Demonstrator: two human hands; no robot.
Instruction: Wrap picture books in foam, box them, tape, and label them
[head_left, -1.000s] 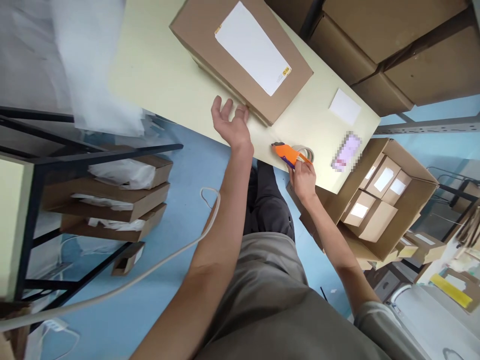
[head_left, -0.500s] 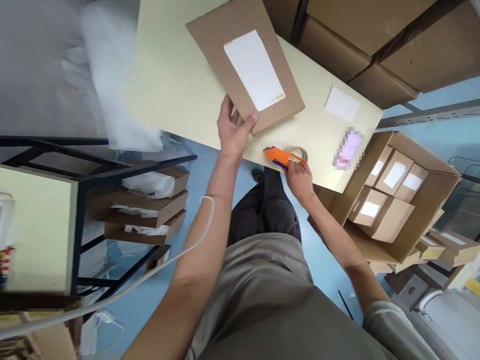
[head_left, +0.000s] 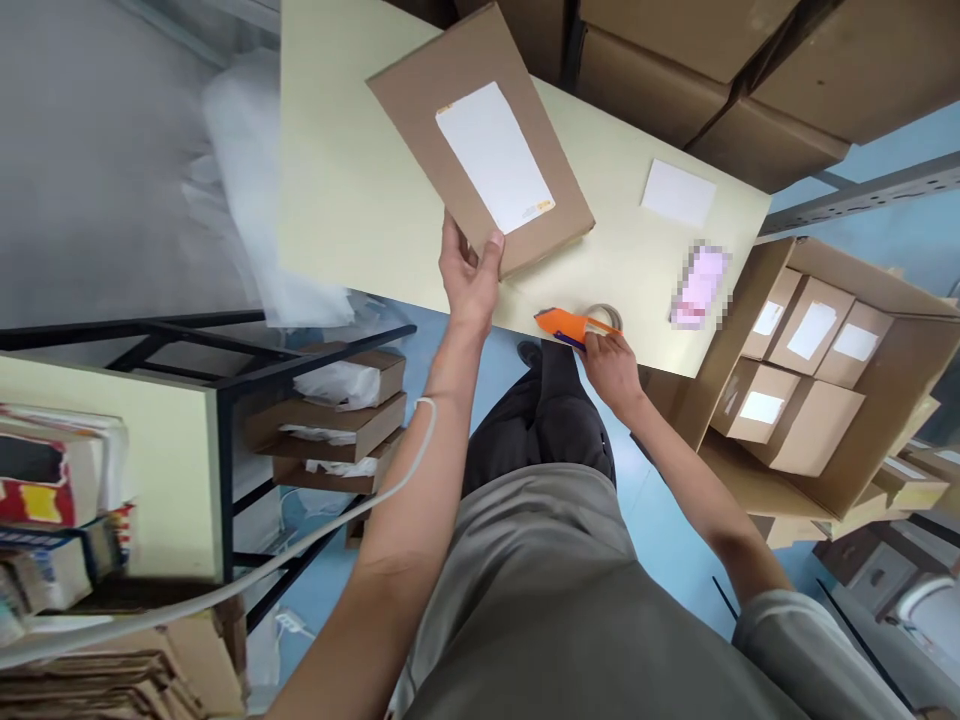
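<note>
A flat brown cardboard box (head_left: 420, 110) with a large white label (head_left: 495, 158) on its upper face is held tilted over the pale table. My left hand (head_left: 471, 275) grips its near corner, thumb on top and fingers at the side. Close to the table's front edge, my right hand (head_left: 613, 372) is closed around an orange tape dispenser (head_left: 561, 325) with dark blue parts. Its tip points left, toward the box. Behind the dispenser a tape roll (head_left: 604, 314) shows in part; whether it sits in the dispenser I cannot tell.
On the pale table (head_left: 349, 200) lie a white card (head_left: 679, 191) and a blurred pink item (head_left: 700, 287). A large open carton (head_left: 795, 490) holding several labelled boxes stands right. Large cartons (head_left: 652, 90) line the back. A white cable (head_left: 315, 540) crosses my left forearm.
The whole view has shifted, bringing more of the left-hand shelf and its books into sight. Both hands keep their holds, and the box sits slightly further left in view.
</note>
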